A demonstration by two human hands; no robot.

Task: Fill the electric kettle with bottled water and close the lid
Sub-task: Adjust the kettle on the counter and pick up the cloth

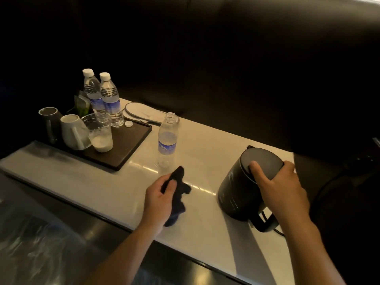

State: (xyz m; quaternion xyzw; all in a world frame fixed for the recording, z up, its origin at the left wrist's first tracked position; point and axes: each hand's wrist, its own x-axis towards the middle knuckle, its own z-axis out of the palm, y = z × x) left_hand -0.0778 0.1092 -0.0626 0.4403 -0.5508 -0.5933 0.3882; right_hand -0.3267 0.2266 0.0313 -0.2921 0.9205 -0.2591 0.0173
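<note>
Black plastic is what we are pressing on: our right hand (277, 182) is resting over the top of the kettle (244, 186), thumb on the lid, fingers curling round the far rim. That grip is wrapped and pressing, not spread. The kettle is sitting on the pale bench (115, 182) at the right, handle pointing toward us, with a cord trailing from its foot. Whether the lid is fully seated we cannot tell; it is looking flat under the thumb.

Our left hand (160, 198) is pinching a dark cloth (176, 194) against the bench, just in front of the open bottle (167, 138). That bottle is standing uncapped and appears nearly drained, so we are judging the pour to be done and the closing to be the step in hand.

To close well, we are wanting the push straight down near the lid's front edge, so the kettle does not tip, and listening for the catch. The left hand is best kept low and clear of the light, empty bottle, which will topple easily.

Two capped bottles (102, 97), a loose cap (128, 124) and cups are standing on the dark tray (131, 142), well apart from the kettle.
</note>
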